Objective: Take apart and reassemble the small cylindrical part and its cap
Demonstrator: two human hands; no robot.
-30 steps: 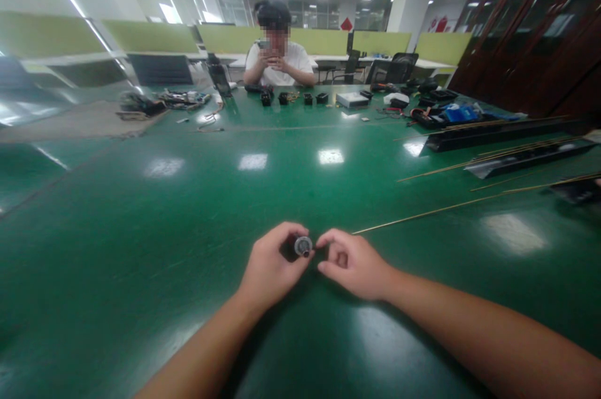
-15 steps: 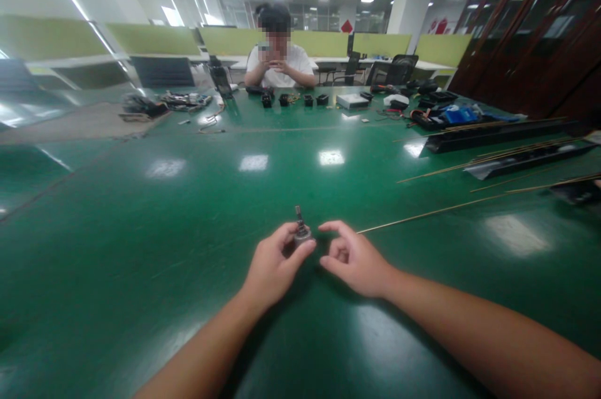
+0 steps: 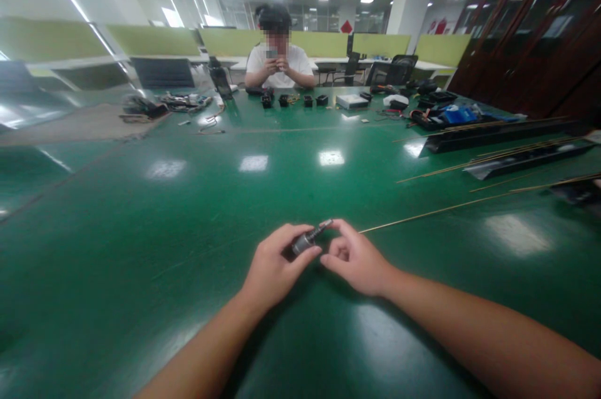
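Note:
Between the thumb and fingers of my left hand [image 3: 272, 264] is a small dark metal cylinder with a stepped shaft [image 3: 304, 242]. The part lies tilted, its shaft pointing up and to the right. At the shaft's end is the index fingertip of my right hand [image 3: 354, 256]; whether they touch I cannot tell. That hand holds nothing: index finger and thumb are apart, the other fingers curled. A thin brass-coloured rod [image 3: 422, 213] runs along the green table [image 3: 197, 211] from behind my right hand toward the right.
Black metal channels [image 3: 498, 134] and more thin rods lie at the right. Farther back are a blue bundle [image 3: 460, 113], a white box [image 3: 352, 101] and several small black parts [image 3: 284, 100]. Across the table sits a person [image 3: 279, 67] with hands raised around a small object.
The metal cylinder has tipped from nearly upright to slanting right, bringing its shaft to my right index finger. My right hand has barely moved.

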